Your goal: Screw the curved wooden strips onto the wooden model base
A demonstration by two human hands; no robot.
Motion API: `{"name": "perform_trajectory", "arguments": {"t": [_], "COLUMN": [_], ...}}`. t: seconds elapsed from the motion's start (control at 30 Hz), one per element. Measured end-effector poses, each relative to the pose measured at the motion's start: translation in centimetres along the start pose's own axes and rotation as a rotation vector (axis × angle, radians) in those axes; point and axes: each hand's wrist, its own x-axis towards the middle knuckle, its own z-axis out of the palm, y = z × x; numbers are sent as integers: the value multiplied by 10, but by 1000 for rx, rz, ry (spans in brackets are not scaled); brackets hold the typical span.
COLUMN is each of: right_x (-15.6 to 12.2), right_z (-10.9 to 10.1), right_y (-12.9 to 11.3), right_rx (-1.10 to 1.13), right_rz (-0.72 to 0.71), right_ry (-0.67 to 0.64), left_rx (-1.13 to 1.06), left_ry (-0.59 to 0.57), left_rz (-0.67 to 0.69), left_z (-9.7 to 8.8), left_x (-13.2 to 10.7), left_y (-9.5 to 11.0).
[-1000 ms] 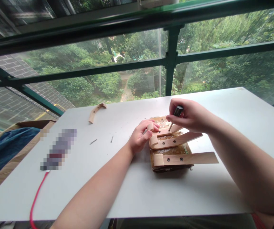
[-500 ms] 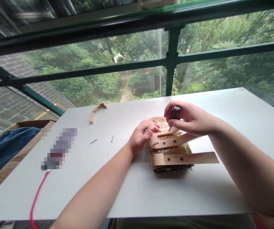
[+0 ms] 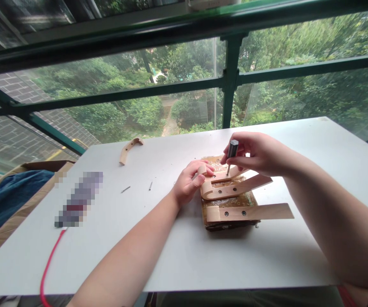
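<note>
My right hand [image 3: 250, 153] is closed round a screwdriver [image 3: 233, 149] with a dark handle. Its shaft points down, the tip at a screw in the far wooden hook [image 3: 220, 176]. The curled left end of that hook is gripped between the thumb and fingers of my left hand [image 3: 190, 181]. Two more pale wooden hooks, the middle one [image 3: 228, 190] and the near one [image 3: 260, 212], lie across a brown, tape-wrapped block [image 3: 231, 224]. Each of these two has two dark screws in it. Part of the far hook is hidden behind my right hand.
A loose wooden hook [image 3: 126, 154] lies at the white table's [image 3: 158, 251] far left. Two screws, one [image 3: 126, 189] left of the other [image 3: 151, 186], are nearby. A blurred-out item [image 3: 79, 198] with a red cable [image 3: 47, 266] lies left. A cardboard box [image 3: 43, 187] with blue cloth stands beyond.
My right hand has shifted slightly to the right, its fingers loosened round the handle. More of the screwdriver's shaft shows. The left hand and the hooks stay where they were.
</note>
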Motion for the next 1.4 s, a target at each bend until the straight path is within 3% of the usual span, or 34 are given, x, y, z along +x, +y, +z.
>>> {"name": "perform_trajectory", "arguments": {"t": [0.47, 0.63, 1.03, 1.4], "right_x": [5, 5, -9, -10], "right_z": [1, 7, -6, -12], "right_y": [0, 4, -18, -22], "right_rx": [-257, -329, -237, -365], "right_rz": [-12, -17, -141, -167], "right_ry": [159, 272, -18, 29], "left_rx": [11, 16, 14, 30], "left_ry": [-14, -15, -9, -5], "left_rz": [-7, -32, -33, -45], "left_z": [-1, -1, -1, -1], "left_x": [2, 1, 0, 1], "left_y": [2, 3, 3, 4]}}
